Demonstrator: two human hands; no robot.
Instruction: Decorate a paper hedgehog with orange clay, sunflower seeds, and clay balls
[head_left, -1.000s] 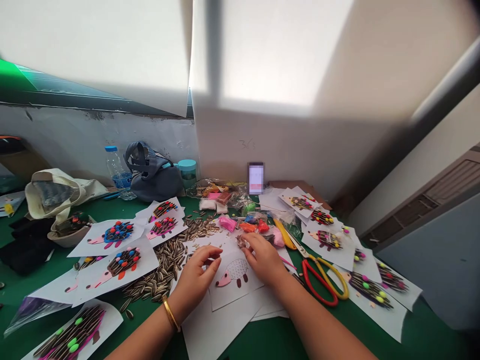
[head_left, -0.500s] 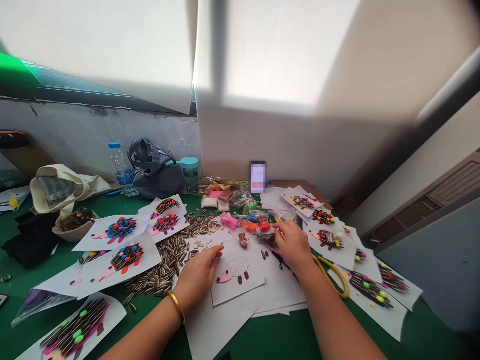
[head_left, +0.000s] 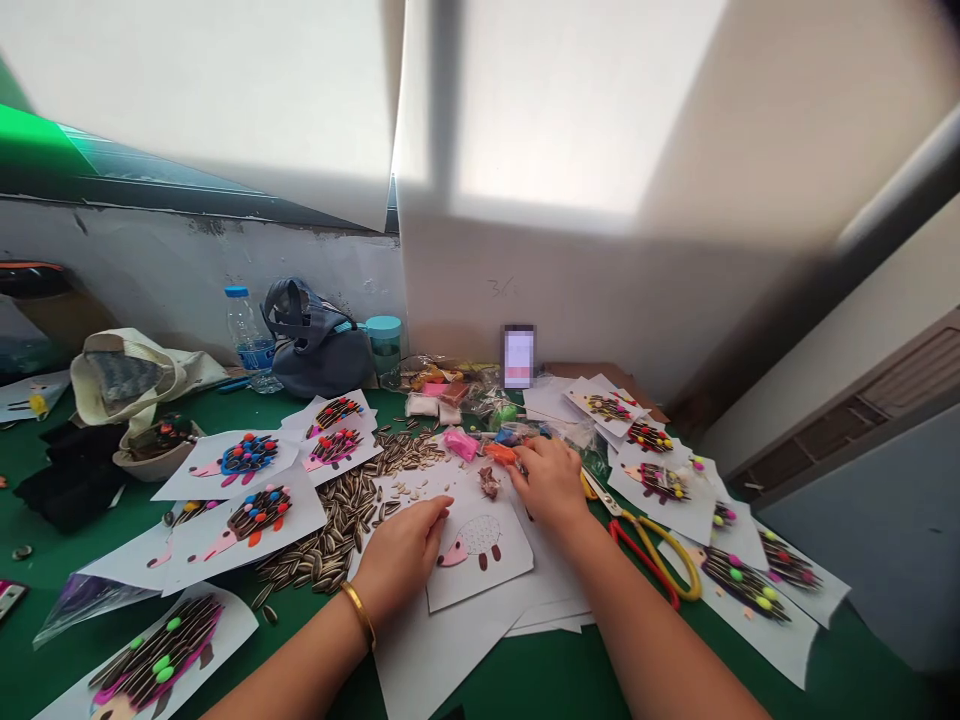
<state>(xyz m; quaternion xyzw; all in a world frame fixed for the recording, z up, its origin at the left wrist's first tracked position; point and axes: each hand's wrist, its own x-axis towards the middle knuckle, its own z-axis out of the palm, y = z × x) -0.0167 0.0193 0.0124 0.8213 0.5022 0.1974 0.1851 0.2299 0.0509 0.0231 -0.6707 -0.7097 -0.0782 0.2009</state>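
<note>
My left hand (head_left: 403,548) rests at the left edge of a small white card (head_left: 480,585), its fingers loosely stretched and nothing seen in them. The card shows a hedgehog with a pink face, brown feet and a drawn, patterned body. My right hand (head_left: 551,488) reaches over the bagged modelling clay, fingers bent and apart, the fingertips beside an orange clay packet (head_left: 500,454). Whether they touch it I cannot tell. A brown clay lump (head_left: 489,483) lies just left of this hand. Blue clay (head_left: 510,433) and a pink clay packet (head_left: 460,443) are close by.
Striped sunflower seeds (head_left: 330,545) are heaped left of my left hand. Finished hedgehog cards (head_left: 255,520) lie on both sides. Scissors (head_left: 611,505) with yellow and red handles lie right of my right forearm. A phone (head_left: 519,357), bottle (head_left: 251,345) and blue bag (head_left: 319,350) stand behind.
My right hand has moved left and nearer, towards the brown lump and orange packet. The scissors beside it now show more fully. My left hand stays on the card's edge.
</note>
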